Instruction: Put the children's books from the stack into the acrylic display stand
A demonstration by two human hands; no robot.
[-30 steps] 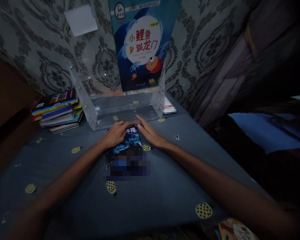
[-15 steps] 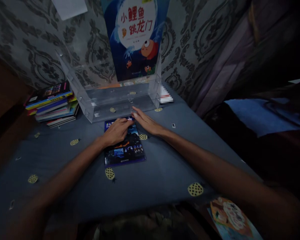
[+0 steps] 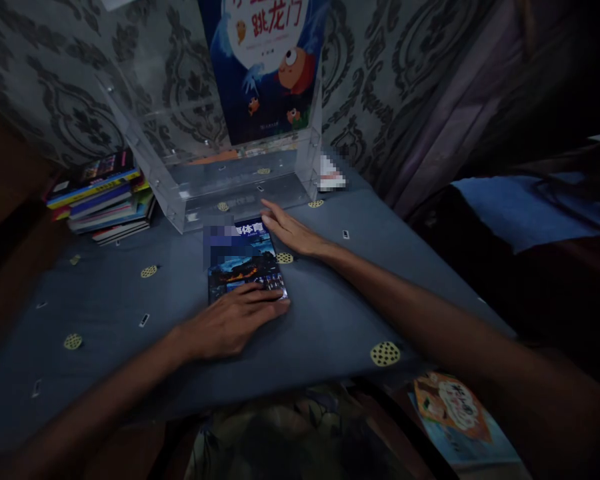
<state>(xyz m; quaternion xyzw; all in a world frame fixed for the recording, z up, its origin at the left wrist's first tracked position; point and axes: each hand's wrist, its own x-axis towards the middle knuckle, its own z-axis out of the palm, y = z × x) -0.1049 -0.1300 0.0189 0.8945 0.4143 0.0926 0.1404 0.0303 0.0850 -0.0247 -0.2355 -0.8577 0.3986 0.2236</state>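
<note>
On the tablecloth (image 3: 330,320), a sports book (image 3: 245,263) lies before the acrylic rack (image 3: 167,197); the left hand (image 3: 233,317) is over the sports book's near edge, the right hand (image 3: 293,230) by its far right corner; a picture book (image 3: 275,87) stands at the rack's rear; a book stack (image 3: 105,200) sits left.

A table (image 3: 325,333) is covered with a grey-blue cloth (image 3: 105,310), on which yellow pineapples (image 3: 385,354) and small pale rectangles (image 3: 346,235) are printed. At the far left, a stack of books (image 3: 103,197) is set down, its layers unevenly aligned and its top cover mostly dark. A clear stand (image 3: 240,197) is placed at the far middle, just right of the stack. In front of it a dark blue book (image 3: 245,263) is laid flat, its near end partly hidden. Beside the stand's right side, a white item (image 3: 331,175) with reddish marking is seen, its detail blurred.
</note>
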